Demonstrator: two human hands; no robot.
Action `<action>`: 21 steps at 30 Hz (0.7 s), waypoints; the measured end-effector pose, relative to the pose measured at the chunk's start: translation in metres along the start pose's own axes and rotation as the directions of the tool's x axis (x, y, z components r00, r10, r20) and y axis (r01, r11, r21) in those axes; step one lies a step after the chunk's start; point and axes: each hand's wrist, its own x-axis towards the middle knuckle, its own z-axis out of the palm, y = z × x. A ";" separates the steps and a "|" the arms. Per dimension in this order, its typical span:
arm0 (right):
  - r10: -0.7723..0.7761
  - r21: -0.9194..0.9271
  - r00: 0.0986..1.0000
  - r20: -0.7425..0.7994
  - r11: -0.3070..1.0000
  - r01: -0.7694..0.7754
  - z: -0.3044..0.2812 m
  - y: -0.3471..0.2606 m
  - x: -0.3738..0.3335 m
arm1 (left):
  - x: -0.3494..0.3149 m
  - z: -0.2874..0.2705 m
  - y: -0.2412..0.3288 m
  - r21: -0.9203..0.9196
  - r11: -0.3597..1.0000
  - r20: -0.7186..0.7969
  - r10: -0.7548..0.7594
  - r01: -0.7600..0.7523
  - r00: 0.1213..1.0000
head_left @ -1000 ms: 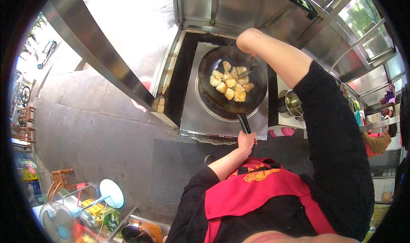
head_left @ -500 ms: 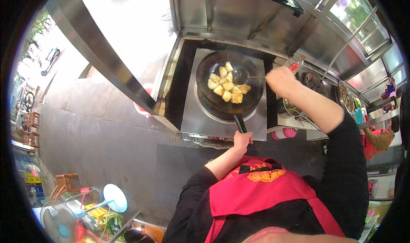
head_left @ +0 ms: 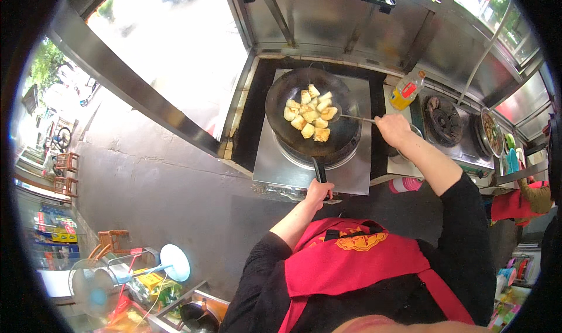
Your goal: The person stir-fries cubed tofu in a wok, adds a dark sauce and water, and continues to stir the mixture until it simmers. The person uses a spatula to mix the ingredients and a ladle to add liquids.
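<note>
Right hand [head_left: 394, 129] shifted — bottle [head_left: 405, 93] uncovered.

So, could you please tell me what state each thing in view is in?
Wok: uncovered, over the stove, food inside.
Food pieces: pale, with browned patches.
Ladle: head inside the wok, beside the pieces.
Left hand: closed around the wok handle.
Right hand: closed around the ladle's handle.
Bottle: partly filled with yellow liquid.
Fan: blurred; cannot tell whether it runs.
</note>
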 end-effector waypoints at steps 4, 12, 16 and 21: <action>-0.231 -0.169 0.973 -0.024 0.960 0.224 -0.020 -0.004 0.021 | -0.009 0.000 0.006 -0.108 0.993 0.055 -0.041 0.047 0.998; -0.129 -0.208 0.976 0.173 0.964 0.164 -0.084 0.024 0.009 | 0.005 0.002 -0.007 -0.142 0.988 0.056 -0.047 0.055 0.997; -0.148 0.025 0.929 0.338 0.989 0.149 -0.075 0.034 -0.007 | 0.013 -0.001 -0.017 -0.124 0.991 0.045 -0.039 0.044 0.998; -0.008 0.156 0.945 0.327 0.987 -0.046 0.004 -0.026 -0.046 | 0.004 -0.011 0.000 -0.085 0.996 0.026 -0.033 0.036 0.999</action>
